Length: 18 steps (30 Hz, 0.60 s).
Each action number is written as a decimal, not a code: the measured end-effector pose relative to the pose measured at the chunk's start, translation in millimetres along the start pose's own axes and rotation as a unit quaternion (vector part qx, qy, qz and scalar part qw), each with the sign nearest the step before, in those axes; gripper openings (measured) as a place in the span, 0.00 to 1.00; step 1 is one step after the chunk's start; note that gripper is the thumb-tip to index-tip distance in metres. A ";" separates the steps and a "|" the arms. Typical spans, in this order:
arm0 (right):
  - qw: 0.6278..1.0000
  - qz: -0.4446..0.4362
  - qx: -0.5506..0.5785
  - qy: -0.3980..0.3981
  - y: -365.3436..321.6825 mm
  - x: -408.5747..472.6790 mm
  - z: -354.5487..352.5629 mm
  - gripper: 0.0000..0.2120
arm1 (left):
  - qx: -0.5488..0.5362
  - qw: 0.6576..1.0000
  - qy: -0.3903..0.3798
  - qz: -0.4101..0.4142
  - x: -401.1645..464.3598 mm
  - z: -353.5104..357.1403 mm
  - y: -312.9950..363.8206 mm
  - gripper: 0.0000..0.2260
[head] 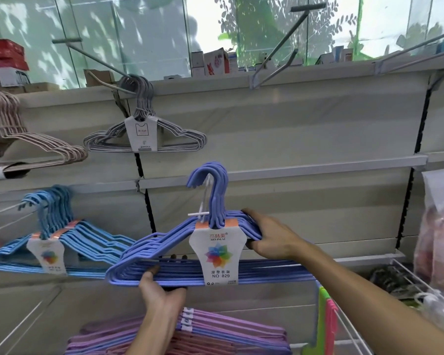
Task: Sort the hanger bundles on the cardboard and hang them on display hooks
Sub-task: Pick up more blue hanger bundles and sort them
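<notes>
Left hand (156,283) grips the bottom bars of a bundle of periwinkle-blue plastic-coated wire hangers (169,254), thumb in front, fingers curled behind. Right hand (269,239) clasps the bundle's right shoulder. Bundle held upright before the beige shelving back panel (292,129), above stacked pink and purple hanger bundles (215,331). Light-blue hanger bundle (62,242) hangs at left.

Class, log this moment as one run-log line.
left hand: grips purple bundle bottom bar | right hand: grips its shoulder | bundle: not yet on hook | blue bundles: hung at left
</notes>
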State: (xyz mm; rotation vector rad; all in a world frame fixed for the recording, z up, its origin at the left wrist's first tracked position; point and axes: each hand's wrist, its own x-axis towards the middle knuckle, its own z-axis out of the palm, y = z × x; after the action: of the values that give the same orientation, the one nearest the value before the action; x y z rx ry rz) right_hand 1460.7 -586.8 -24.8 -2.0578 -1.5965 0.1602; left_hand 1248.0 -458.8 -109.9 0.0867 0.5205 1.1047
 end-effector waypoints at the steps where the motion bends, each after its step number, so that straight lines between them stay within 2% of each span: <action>1: 1.000 0.003 -0.002 0.000 0.2 4.4 0.4 0.36 | -0.001 1.000 -0.003 -0.002 3.1 2.6 0.2 0.10; 5: 1.000 0.014 -0.004 -0.001 2.6 22.3 4.2 0.35 | 0.007 1.000 0.003 -0.009 18.0 14.6 1.9 0.05; 14: 1.000 0.029 0.001 -0.005 18.1 60.1 16.4 0.38 | 0.004 1.000 0.000 -0.025 60.6 23.5 -0.1 0.07; 18: 1.000 0.028 -0.008 -0.003 25.0 71.8 21.9 0.38 | -0.001 1.000 0.000 -0.027 80.1 20.4 -2.4 0.11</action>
State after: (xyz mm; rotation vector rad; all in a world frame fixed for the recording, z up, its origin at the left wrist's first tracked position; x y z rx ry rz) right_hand 1494.8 -517.0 -39.4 -2.1170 -1.5485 0.1754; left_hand 1286.5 -386.5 -121.5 0.0714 0.5187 1.0515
